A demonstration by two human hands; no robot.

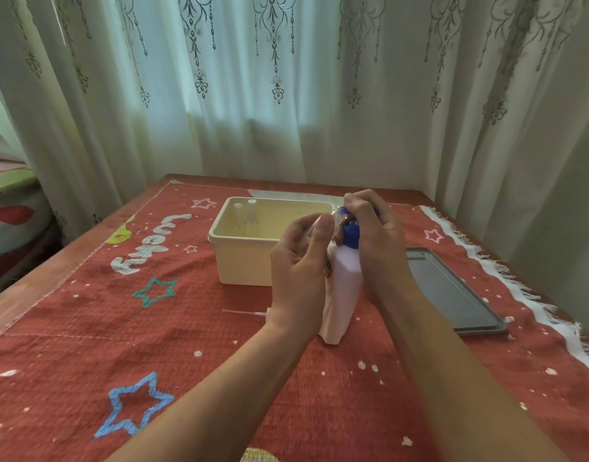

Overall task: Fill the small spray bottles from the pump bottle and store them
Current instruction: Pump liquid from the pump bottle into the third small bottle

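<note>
A white pump bottle (341, 288) with a blue pump head (350, 235) stands on the red cloth at the middle of the table. My right hand (373, 235) is curled over the pump head from above. My left hand (299, 261) grips a small clear spray bottle (337, 213) up against the pump's spout; most of it is hidden by my fingers. Two more small clear spray bottles (244, 213) stand upright in the back left corner of the cream box (243, 261). A thin spray tube with its cap (244, 313) lies on the cloth left of my left wrist.
A grey lid (453, 295) lies flat to the right of the pump bottle. The red star-patterned cloth (119, 328) covers the wooden table. Curtains hang close behind the table's far edge.
</note>
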